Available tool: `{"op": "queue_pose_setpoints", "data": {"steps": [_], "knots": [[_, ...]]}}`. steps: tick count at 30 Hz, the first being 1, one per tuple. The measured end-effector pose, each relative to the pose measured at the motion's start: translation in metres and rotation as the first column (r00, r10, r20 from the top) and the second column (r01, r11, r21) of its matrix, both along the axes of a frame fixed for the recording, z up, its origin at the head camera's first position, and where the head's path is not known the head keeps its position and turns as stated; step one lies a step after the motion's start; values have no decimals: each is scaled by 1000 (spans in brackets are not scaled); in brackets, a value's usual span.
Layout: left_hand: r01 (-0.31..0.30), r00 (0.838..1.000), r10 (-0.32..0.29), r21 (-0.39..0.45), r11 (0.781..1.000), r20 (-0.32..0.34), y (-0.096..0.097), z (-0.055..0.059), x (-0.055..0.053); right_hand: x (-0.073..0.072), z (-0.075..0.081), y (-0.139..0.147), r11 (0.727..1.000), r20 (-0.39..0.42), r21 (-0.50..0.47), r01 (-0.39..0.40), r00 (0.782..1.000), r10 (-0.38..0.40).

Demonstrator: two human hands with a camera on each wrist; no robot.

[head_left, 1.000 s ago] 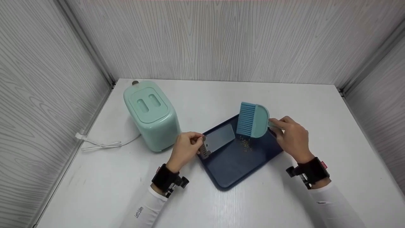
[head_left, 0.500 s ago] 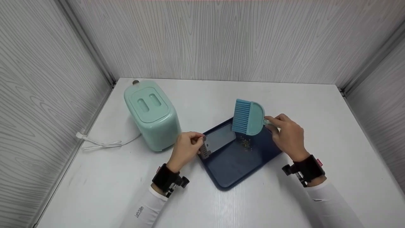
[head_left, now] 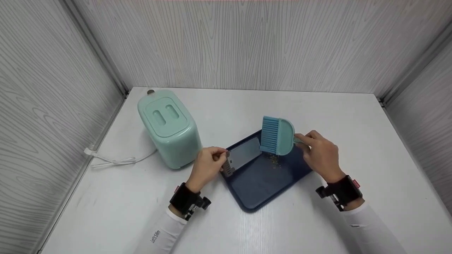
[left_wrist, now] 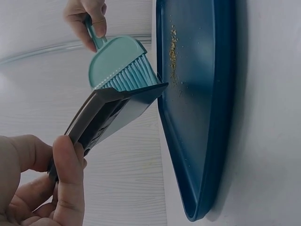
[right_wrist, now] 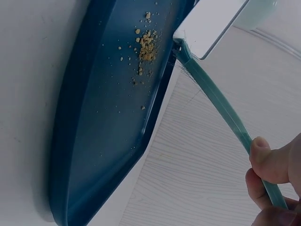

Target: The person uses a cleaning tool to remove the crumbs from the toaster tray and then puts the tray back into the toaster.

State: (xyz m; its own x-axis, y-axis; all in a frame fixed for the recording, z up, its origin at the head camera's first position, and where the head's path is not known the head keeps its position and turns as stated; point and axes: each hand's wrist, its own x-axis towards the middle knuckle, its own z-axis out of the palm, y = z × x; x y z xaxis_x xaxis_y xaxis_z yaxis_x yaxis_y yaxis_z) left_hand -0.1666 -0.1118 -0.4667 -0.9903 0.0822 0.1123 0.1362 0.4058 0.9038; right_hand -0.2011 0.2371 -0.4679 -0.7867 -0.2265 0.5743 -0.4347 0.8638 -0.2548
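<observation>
The left hand (head_left: pixel 206 165) pinches one grey dustpan (head_left: pixel 245 153) over one blue tray (head_left: pixel 254 188), while the right hand (head_left: pixel 322 157) grips one teal brush (head_left: pixel 285 137) by its handle, just beside the dustpan. One patch of crumbs (right_wrist: pixel 147 47) lies on the tray; one mint-green appliance (head_left: pixel 167 123) stands left of it.

Left hand (head_left: pixel 207 165) and right hand (head_left: pixel 322 157), both in a pinch over the tabletop (head_left: pixel 381 151).
The white-sleeved left forearm (head_left: pixel 160 231) slants away from the tabletop's left edge, the left wrist (head_left: pixel 192 184) in line with it; thumb and fingers press toward each other, that hand nearer the left edge; the white-sleeved right forearm (head_left: pixel 370 229) slants in from the right-edge side, the right wrist (head_left: pixel 338 175) likewise straight; thumb and curled fingers grip from opposite sides; both hands lie well short of the far edge.
</observation>
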Motion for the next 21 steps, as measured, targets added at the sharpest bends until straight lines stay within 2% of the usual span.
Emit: {"op": "queue_pose_setpoints", "data": {"steps": [13, 21], "knots": [[-9, 1000, 9, -20, 1000, -20, -2, -1, -1, 7, -3, 5, 1000, 1, -9, -18, 1000, 18], [-31, 1000, 31, -11, 999, 3, -1, -1, -2, 14, -2, 12, 999, 29, -45, 2, 1000, 0]]}}
